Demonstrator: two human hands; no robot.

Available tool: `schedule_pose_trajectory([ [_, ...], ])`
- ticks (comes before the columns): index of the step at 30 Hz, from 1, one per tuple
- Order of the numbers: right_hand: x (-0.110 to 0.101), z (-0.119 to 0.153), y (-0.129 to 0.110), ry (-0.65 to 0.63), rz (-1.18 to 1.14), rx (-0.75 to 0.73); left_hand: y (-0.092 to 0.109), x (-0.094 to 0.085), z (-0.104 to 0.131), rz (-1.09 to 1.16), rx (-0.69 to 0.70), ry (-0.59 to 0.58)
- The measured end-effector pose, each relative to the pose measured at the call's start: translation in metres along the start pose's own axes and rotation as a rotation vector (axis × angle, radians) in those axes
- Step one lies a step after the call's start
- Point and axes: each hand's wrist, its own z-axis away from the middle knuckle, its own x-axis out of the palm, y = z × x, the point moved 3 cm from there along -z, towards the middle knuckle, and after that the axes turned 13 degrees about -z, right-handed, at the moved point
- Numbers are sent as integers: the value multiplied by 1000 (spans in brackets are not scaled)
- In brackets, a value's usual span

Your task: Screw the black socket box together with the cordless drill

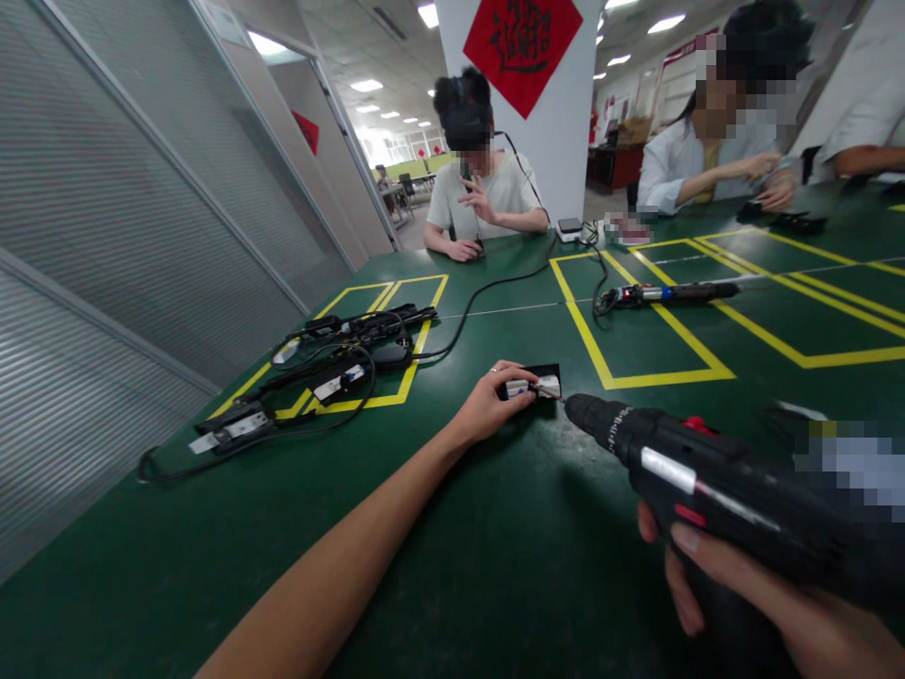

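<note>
My right hand is wrapped round the grip of a black cordless drill with red buttons. The drill points left, and the tip of its bit ends at the right end of a small black box-like part with a white and silver inside. Whether the bit touches the part, I cannot tell. My left hand holds that part down on the green table, fingers over its top and thumb along the near side. A ring shows on one finger.
Black cabled devices lie within yellow tape lines at the left. A long tool-like device lies farther right, and a cable crosses the table. Two people, one at the far edge and one at the right, sit with headsets on.
</note>
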Motion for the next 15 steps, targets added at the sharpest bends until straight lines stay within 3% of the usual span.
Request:
schedule_pose_trajectory([
  [15, 0, 0, 7, -64, 32, 61, -3, 0, 0, 30, 5, -16],
])
